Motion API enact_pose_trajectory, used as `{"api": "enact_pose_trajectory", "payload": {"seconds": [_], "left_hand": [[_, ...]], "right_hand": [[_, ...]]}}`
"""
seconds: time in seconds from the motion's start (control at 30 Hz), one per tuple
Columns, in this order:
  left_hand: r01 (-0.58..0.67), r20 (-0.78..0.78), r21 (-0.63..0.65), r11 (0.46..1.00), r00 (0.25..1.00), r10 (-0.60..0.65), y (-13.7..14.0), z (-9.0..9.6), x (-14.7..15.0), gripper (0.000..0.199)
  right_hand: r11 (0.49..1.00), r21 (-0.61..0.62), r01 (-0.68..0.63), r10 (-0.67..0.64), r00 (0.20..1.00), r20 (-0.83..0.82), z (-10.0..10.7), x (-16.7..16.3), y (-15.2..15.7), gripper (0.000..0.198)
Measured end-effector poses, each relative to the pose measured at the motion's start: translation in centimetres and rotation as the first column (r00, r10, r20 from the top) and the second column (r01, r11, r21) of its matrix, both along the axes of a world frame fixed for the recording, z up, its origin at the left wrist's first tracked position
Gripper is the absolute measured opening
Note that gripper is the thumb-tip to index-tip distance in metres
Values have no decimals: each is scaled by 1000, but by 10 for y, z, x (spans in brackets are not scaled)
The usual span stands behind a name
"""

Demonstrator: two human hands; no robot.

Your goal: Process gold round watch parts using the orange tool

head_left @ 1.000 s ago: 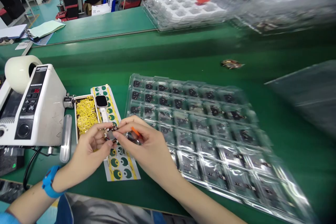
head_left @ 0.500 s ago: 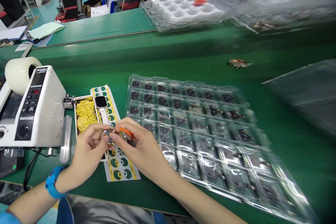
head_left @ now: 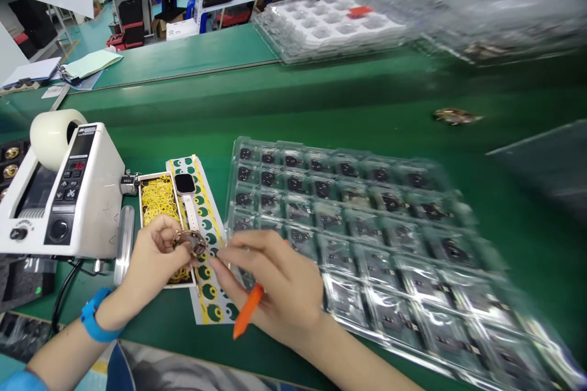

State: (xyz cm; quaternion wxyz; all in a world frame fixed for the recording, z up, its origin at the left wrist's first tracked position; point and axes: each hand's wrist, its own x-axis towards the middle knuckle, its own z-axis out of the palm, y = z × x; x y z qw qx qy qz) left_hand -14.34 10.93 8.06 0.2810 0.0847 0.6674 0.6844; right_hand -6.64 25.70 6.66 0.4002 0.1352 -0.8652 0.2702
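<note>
My left hand (head_left: pixel 158 253) is closed, pinching a small round gold-rimmed part (head_left: pixel 191 242) like a watch case. My right hand (head_left: pixel 279 287) is closed around an orange stick-like tool (head_left: pixel 249 311), which slants across the palm with its tapered end down. The right thumb and index fingertips come together just right of the round part; whether something small is between them I cannot make out. Under the hands lie a sticker sheet (head_left: pixel 208 290) with green and yellow shapes and a white-strapped smartwatch (head_left: pixel 185 184). Beside them, a box (head_left: pixel 141 195) holds yellow rings (head_left: pixel 160 195).
At the left stands a white tape dispenser (head_left: pixel 87 195) with a tape roll (head_left: pixel 50 137). A clear compartment tray (head_left: pixel 339 195) of dark small parts covers the right. Farther back lie a small metallic piece (head_left: pixel 456 116) and stacked clear trays (head_left: pixel 330 18).
My right hand has drawn back to the right from the round part and turned, exposing more of the orange tool. My left hand still holds the part. The whole view has shifted slightly.
</note>
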Motion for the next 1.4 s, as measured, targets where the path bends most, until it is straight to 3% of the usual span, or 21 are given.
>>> {"api": "enact_pose_trajectory", "payload": {"seconds": [0.1,0.2,0.37,0.8,0.9,1.0,1.13,1.3,1.4], "left_hand": [[20,111,126,992,993,-34,1,-1,3,32],[67,89,157,985,993,-82,1,-1,8,38],[47,64,123,991,996,-55,0,-2,15,44],[23,-76,31,999,997,-21,-3,-9,22,30],[26,-184,-33,999,982,-32,-4,-12,23,25],[11,-292,-100,995,955,-40,-6,-14,24,25],[-8,-319,-96,995,947,-23,-4,-13,25,23],[1,-263,-69,998,965,-19,-2,-12,24,20],[-6,-149,-23,1000,989,3,-1,-13,19,15]], "right_hand": [[980,178,84,-67,993,-100,-2,1,-4,10],[982,144,123,-110,989,-98,-4,-4,-5,10],[998,50,41,-39,999,-36,-8,-11,-4,9],[978,209,30,-7,994,-113,-12,-10,1,13],[976,215,43,-18,993,-114,-12,-10,1,14],[978,204,42,-21,994,-107,-11,-9,-1,14],[987,136,81,-69,993,-93,-9,-9,-5,13],[992,99,82,-76,995,-63,-11,-10,-8,10],[1000,20,21,-21,1000,-3,-12,-11,-8,12]]}}
